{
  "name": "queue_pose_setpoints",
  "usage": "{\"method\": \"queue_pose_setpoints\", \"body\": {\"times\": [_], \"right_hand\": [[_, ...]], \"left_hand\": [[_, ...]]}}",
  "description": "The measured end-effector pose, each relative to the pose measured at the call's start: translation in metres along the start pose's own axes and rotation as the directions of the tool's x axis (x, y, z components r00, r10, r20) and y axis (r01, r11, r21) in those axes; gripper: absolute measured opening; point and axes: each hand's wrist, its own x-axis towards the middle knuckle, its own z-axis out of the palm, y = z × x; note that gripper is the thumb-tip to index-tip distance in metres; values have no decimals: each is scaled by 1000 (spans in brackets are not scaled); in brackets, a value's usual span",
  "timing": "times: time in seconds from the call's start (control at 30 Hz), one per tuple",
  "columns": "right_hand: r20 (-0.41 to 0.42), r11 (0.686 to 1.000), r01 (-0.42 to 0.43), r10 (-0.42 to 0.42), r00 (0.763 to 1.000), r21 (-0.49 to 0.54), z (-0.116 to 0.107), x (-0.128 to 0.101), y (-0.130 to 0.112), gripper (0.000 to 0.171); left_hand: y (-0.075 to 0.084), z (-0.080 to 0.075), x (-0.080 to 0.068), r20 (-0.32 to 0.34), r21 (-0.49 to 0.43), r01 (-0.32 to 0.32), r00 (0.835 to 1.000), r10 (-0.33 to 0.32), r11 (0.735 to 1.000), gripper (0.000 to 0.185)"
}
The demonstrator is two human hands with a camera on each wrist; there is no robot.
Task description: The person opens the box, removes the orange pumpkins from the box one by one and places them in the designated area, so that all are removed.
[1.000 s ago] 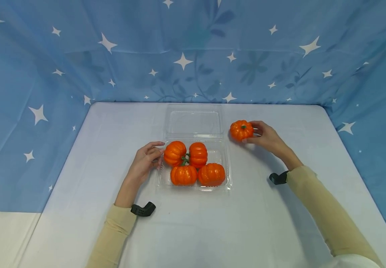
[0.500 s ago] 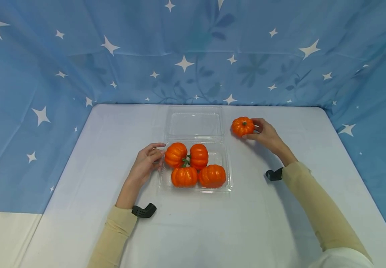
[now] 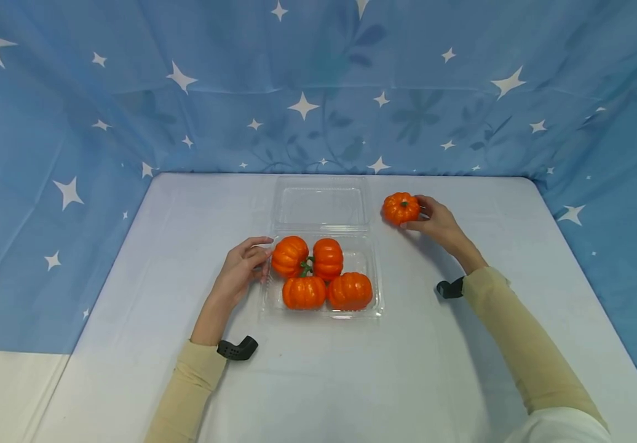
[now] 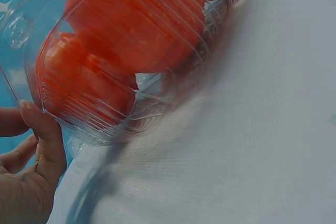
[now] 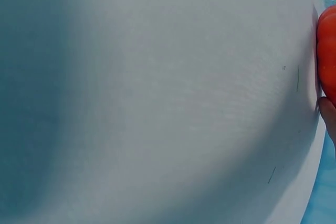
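My right hand (image 3: 439, 226) grips a small orange pumpkin (image 3: 401, 209) with a green stem, at the back right of the container. In the right wrist view only part of this pumpkin (image 5: 327, 56) and a fingertip show at the right edge. My left hand (image 3: 238, 271) is at the left side of a clear plastic clamshell container (image 3: 376, 271); the left wrist view has its thumb (image 4: 48, 135) and a finger pinching the rim. Several orange pumpkins (image 3: 350, 291) lie tipped inside, the back two and front left with stems towards the middle.
The container's clear lid (image 3: 321, 203) lies folded back, flat on the white-covered table (image 3: 318, 381). A blue curtain (image 3: 213, 92) with white stars hangs behind the table and along its sides. Black cameras (image 3: 238, 349) sit on both wrists.
My right hand has moved the pumpkin slightly away, towards the table's back edge, and then nearly stopped. The left hand keeps its place at the container, and the pumpkins inside have not moved.
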Motion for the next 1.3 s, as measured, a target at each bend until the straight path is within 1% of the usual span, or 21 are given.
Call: {"method": "queue_pose_setpoints", "body": {"times": [0.2, 0.4, 0.53, 0.7, 0.83, 1.03, 1.17, 1.3], "right_hand": [[-4, 999, 4, -5, 1000, -38, 1, -4, 0, 91], [-28, 998, -25, 23, 999, -54, -1, -13, 0, 92], [-45, 996, -59, 56, 997, -62, -3, -22, -2, 94], [-69, 993, -78, 72, 995, -88, -6, -31, -5, 96], [-80, 992, -85, 78, 994, -92, -8, -38, -7, 93], [-116, 992, -63, 50, 992, -109, -9, -53, -12, 87], [-128, 993, -22, 7, 992, -115, -6, -66, -21, 81], [-118, 992, 40, -54, 992, -117, 1, -76, -30, 72]], "left_hand": [[-2, 1, -1, 15, -21, 2, 1000, -2, 1000, 39], [-2, 2, 1, 35, -20, -4, 999, 4, 1000, 43], [0, 2, 0, 27, -10, -1, 1000, 2, 1000, 41], [2, 1, 1, 7, -13, 1, 1000, -1, 1000, 36], [3, 0, 2, -2, -12, 8, 1000, -8, 1000, 36], [2, -1, 1, 0, 5, 6, 1000, -6, 1000, 38], [3, 0, 0, 4, 13, 4, 1000, -4, 1000, 38], [2, 1, 0, 6, 9, 9, 1000, -9, 1000, 38]]}}
